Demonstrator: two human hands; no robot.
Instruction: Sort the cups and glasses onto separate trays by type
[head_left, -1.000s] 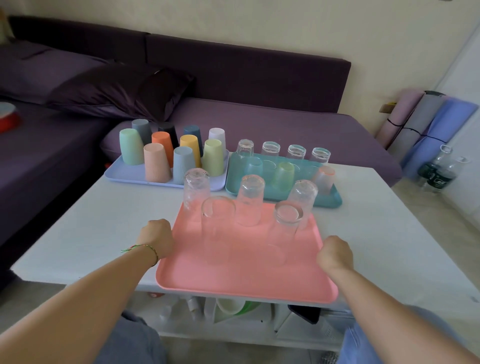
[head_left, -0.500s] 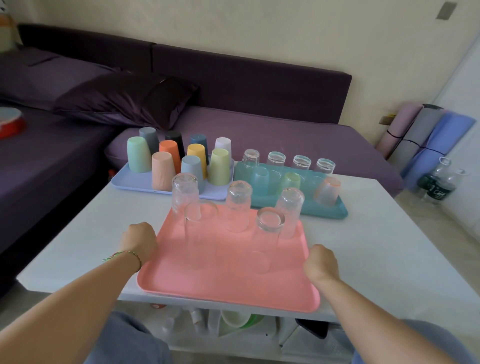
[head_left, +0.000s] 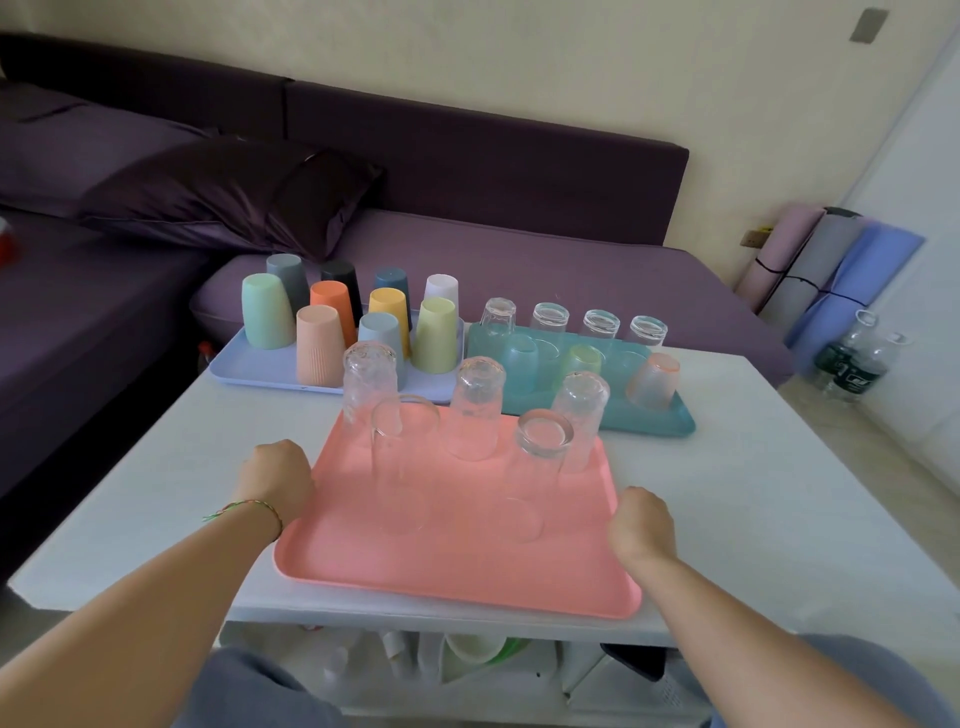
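My left hand (head_left: 278, 480) and right hand (head_left: 641, 525) curled on opposite edges of the pink tray (head_left: 467, 566), five tall glasses (head_left: 475, 410) upturned on it, at the white table (head_left: 753, 493) near edge, coloured cups (head_left: 319, 345) on a lavender tray (head_left: 234, 366), short glasses (head_left: 549, 318) on a teal tray (head_left: 649, 418) behind

- The head camera is looking forward and down from above the near edge of the white table (head_left: 779, 519).
- It is sitting close over the pink tray (head_left: 457, 571), and the person's forearms (head_left: 156, 597) are filling the bottom corners.
- It is facing the purple sofa (head_left: 519, 270) and the wall (head_left: 571, 62) farther back.
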